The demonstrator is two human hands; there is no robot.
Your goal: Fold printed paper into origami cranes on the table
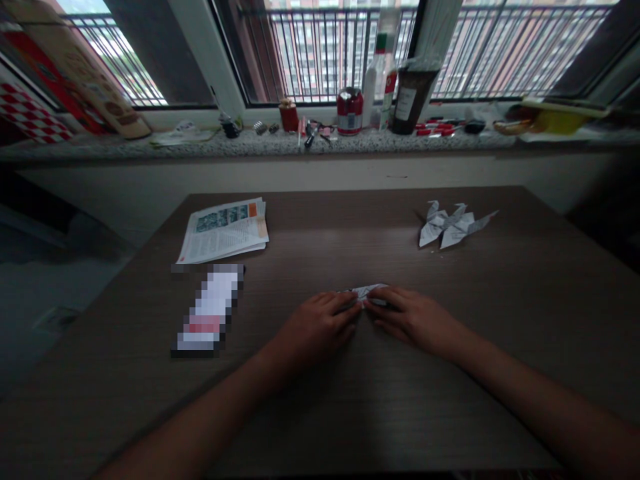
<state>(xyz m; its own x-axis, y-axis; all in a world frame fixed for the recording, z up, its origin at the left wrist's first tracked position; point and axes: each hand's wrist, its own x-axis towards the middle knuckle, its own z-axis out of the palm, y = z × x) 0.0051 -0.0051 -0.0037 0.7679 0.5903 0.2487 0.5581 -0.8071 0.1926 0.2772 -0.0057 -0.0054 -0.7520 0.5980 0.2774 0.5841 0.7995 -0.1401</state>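
A small piece of folded printed paper [364,292] lies on the brown table, partly hidden under my fingers. My left hand [320,325] grips its left part, fingers closed and pressed down on it. From the other side my right hand [414,316] pinches the right part, with its fingertips almost meeting those of the left. Beyond the right hand, folded paper cranes [445,227] of the same printed paper stand close together. Toward the far left lies a stack of printed sheets [225,230].
A phone [210,310], its screen blurred into blocks, lies left of my hands on the table [330,413]. Along the granite windowsill [190,152] stand a red can [349,111], a dark cup [413,100], a clear bottle [371,90] and several small items.
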